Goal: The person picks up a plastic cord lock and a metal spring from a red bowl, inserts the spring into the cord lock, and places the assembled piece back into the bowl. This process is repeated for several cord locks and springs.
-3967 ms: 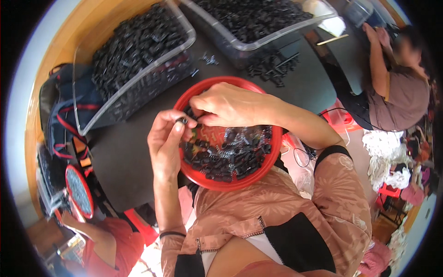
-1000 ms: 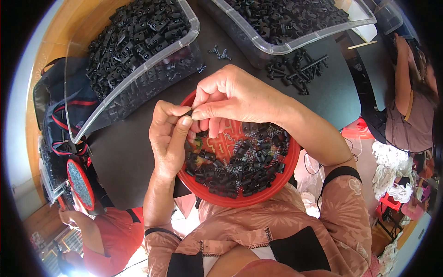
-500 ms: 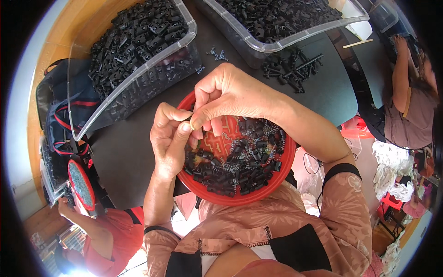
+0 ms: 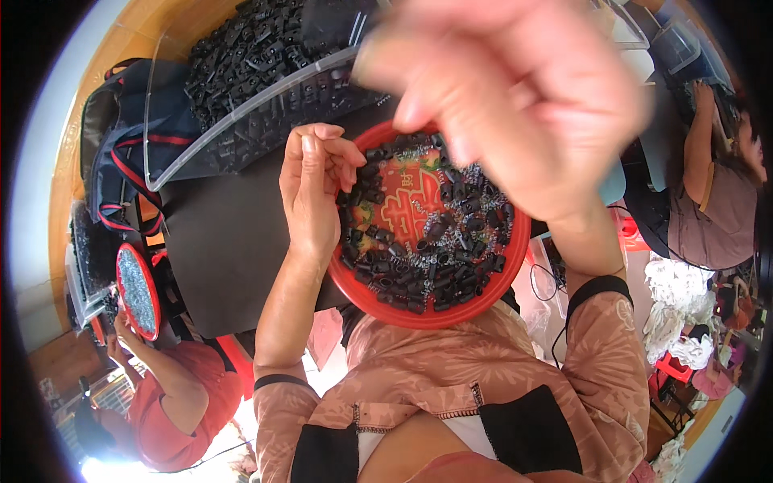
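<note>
My left hand (image 4: 312, 193) is at the left rim of a round red tray (image 4: 354, 296), its fingers curled in and the thumb pressed to them. Whatever those fingers may hold is hidden. Raised high above the tray's far right side, my right hand (image 4: 515, 105) looks large and smeared by motion, so its grip does not show. Many small black plastic barrel-shaped pieces (image 4: 394, 282) lie in the tray. Small metal coil springs (image 4: 435, 221) are scattered among them, around a bare patch of the tray's printed floor.
A clear plastic bin (image 4: 233, 153) heaped with black plastic parts (image 4: 250, 72) stands at the far left on a dark table (image 4: 225, 249). Beside it hangs a navy bag (image 4: 129, 153). Two people (image 4: 181, 394) (image 4: 713, 185) sit nearby; a red tray of springs (image 4: 138, 290) is near the left one.
My hands were together over the tray's far left side; now they are apart. The right has risen toward the camera and to the right. The left stays near the rim, slightly higher.
</note>
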Demonstrator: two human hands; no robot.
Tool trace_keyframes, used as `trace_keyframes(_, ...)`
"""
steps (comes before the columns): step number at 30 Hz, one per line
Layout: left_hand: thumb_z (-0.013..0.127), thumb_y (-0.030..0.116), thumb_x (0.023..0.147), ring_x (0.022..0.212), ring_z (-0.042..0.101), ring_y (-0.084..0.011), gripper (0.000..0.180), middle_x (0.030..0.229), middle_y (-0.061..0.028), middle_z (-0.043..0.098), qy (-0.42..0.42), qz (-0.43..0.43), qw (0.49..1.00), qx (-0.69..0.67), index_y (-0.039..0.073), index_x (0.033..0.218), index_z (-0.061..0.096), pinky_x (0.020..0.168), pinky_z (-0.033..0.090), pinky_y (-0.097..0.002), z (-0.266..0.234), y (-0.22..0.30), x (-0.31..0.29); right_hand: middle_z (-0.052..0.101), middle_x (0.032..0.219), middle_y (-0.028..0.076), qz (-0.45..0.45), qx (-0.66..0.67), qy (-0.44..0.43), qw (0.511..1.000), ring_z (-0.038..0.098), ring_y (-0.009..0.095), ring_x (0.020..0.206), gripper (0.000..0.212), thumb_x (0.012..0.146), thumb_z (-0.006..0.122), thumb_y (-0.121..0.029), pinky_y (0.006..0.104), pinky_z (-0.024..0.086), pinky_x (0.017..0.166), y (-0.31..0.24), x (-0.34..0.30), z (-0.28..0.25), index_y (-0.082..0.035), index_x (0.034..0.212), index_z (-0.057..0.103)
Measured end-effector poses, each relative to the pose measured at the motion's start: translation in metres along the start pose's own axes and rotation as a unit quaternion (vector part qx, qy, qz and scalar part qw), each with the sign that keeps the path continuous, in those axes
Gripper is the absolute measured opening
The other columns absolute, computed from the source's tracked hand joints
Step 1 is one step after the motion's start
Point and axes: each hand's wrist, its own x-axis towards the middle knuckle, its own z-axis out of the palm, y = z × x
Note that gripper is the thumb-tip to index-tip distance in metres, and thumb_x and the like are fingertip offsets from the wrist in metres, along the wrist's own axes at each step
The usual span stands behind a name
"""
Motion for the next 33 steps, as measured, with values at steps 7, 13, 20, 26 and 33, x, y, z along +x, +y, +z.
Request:
trace_keyframes(7, 0.045, 0.028, 0.101, 0.063, 0.046, -0.005, 0.022, 0.079, -0.0046, 0.061, 0.029, -0.014, 0.999, -0.004, 0.007, 0.101, 0.053, 0.057, 0.037, -0.0192, 0.001, 0.003, 0.004, 0.063, 0.062, 0.007, -0.09, -0.075, 0.003, 0.993, 0.053, 0.006, 0.045, 0.005, 0.087, 0.064, -0.003, 0.0174, 0.037, 0.037, 0.015, 0.044, 0.012, 0.001, 0.083, 0.065)
trace_keyframes(13, 0.048, 0.024, 0.1, 0.062, 0.046, -0.0046, 0.017, 0.081, -0.0041, 0.062, 0.05, -0.011, 0.999, -0.01, 0.007, 0.101, 0.053, 0.056, 0.038, -0.019, 0.0, -0.001, 0.003, 0.06, 0.063, 0.013, 0.028, -0.218, -0.135, 0.966, 0.06, 0.03, 0.054, 0.009, 0.078, 0.068, -0.015, 0.0385, 0.047, 0.051, 0.03, -0.003, 0.018, -0.006, 0.077, 0.064)
trace_keyframes(20, 0.05, 0.02, 0.099, 0.063, 0.047, -0.0051, 0.015, 0.083, -0.0041, 0.063, 0.042, -0.003, 0.999, 0.018, 0.005, 0.102, 0.052, 0.057, 0.039, -0.0195, 0.001, 0.0, 0.003, 0.065, 0.078, 0.013, 0.103, -0.269, -0.346, 0.893, 0.065, 0.033, 0.076, 0.016, 0.079, 0.068, -0.017, 0.0431, 0.052, 0.065, 0.053, -0.07, 0.026, -0.002, 0.079, 0.064)
trace_keyframes(26, 0.051, 0.016, 0.098, 0.065, 0.047, -0.0051, 0.013, 0.084, -0.0035, 0.062, 0.009, 0.012, 0.998, 0.068, 0.004, 0.103, 0.052, 0.059, 0.041, -0.0193, 0.002, 0.0, 0.002, 0.064, 0.084, 0.011, 0.134, -0.316, -0.393, 0.853, 0.065, 0.032, 0.072, 0.022, 0.078, 0.069, -0.021, 0.0423, 0.052, 0.06, 0.059, -0.084, 0.038, 0.0, 0.082, 0.062)
trace_keyframes(33, 0.055, 0.016, 0.096, 0.068, 0.05, -0.0061, 0.016, 0.084, -0.0029, 0.061, -0.009, 0.014, 0.989, 0.146, 0.003, 0.104, 0.051, 0.063, 0.043, -0.0197, 0.006, 0.002, -0.001, 0.065, 0.08, 0.014, 0.141, -0.336, -0.471, 0.804, 0.065, 0.033, 0.071, 0.022, 0.074, 0.07, -0.019, 0.043, 0.051, 0.06, 0.056, -0.075, 0.032, 0.001, 0.081, 0.063)
